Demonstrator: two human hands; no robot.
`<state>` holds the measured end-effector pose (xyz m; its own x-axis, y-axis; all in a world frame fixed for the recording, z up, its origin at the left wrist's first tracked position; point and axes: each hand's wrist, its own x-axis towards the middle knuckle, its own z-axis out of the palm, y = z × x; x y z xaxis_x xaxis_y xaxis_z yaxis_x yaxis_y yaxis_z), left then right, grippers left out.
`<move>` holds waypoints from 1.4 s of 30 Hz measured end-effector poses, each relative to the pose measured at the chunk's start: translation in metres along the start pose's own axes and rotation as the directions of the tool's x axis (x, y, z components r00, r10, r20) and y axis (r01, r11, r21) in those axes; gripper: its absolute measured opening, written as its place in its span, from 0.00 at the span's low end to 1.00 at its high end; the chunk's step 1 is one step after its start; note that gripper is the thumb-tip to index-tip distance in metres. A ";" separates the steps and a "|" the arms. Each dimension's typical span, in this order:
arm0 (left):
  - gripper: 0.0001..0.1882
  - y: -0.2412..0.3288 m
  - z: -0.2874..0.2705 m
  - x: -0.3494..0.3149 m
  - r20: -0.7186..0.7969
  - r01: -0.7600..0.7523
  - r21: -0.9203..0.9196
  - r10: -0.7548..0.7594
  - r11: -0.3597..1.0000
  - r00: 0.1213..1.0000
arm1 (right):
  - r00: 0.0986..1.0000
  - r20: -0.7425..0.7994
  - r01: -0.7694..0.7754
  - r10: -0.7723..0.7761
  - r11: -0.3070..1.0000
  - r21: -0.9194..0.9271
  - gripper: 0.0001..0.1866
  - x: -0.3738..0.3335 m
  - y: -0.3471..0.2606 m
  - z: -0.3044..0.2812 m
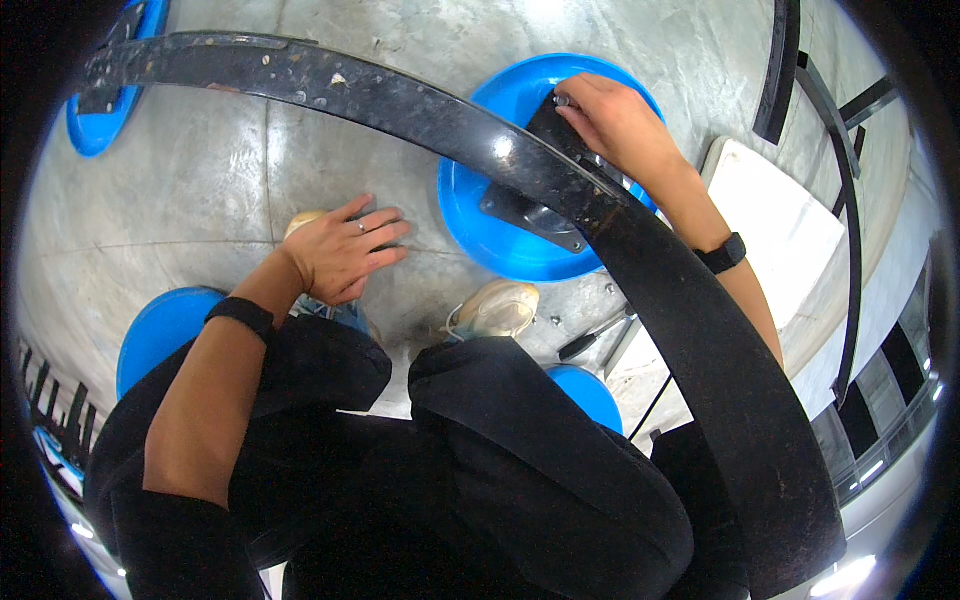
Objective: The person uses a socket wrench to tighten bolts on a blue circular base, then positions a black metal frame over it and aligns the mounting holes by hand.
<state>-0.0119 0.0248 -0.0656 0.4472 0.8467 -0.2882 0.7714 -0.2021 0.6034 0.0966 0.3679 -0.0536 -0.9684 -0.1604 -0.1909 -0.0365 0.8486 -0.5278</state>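
Observation:
My right hand (625,125) is closed, thumb and finger pinching a small metal bolt (562,100) at the corner of a black bracket plate (550,122). That plate lies on a round blue disc with a raised rim (462,225). A long black metal bar (400,85) crosses over the disc and partly hides the plate, whose near corner (567,238) shows on the bar's other side. My left hand (345,250) is open with fingers spread, holding nothing, above the floor beside my shoe. Both wrists wear black bands.
A dark-handled tool (592,338) and several small metal pieces lie on the concrete floor near my right shoe (497,308). A white panel (775,225) sits at the right, with black metal strips (840,130) beyond. Other blue discs are at the far left (100,128) and near left (160,335).

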 end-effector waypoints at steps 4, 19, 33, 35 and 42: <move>0.26 0.001 -0.002 0.001 0.006 0.013 -0.013 -0.012 1.000 1.000 | 1.000 -0.019 -0.005 0.006 1.000 0.016 0.07 0.000 -0.002 -0.002; 0.26 0.002 -0.006 0.001 0.015 0.018 -0.009 -0.018 1.000 1.000 | 0.998 -0.046 -0.041 0.041 0.999 -0.014 0.08 0.000 -0.002 0.002; 0.24 0.002 -0.003 0.000 0.011 0.019 -0.031 -0.019 0.999 1.000 | 0.997 -0.082 -0.021 0.006 0.983 -0.181 0.14 0.005 0.001 0.007; 0.23 0.001 -0.005 0.002 0.022 0.017 -0.014 -0.016 1.000 1.000 | 0.997 -0.075 -0.032 0.016 0.977 -0.213 0.15 0.005 0.002 0.008; 0.24 0.001 -0.003 0.000 0.001 0.012 -0.019 -0.012 1.000 1.000 | 0.986 0.000 -0.158 0.166 0.942 -0.297 0.20 0.010 -0.005 0.009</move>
<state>-0.0122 0.0262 -0.0627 0.4387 0.8485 -0.2960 0.7677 -0.1827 0.6142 0.0896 0.3576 -0.0604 -0.9609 -0.0176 -0.2762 0.0458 0.9741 -0.2215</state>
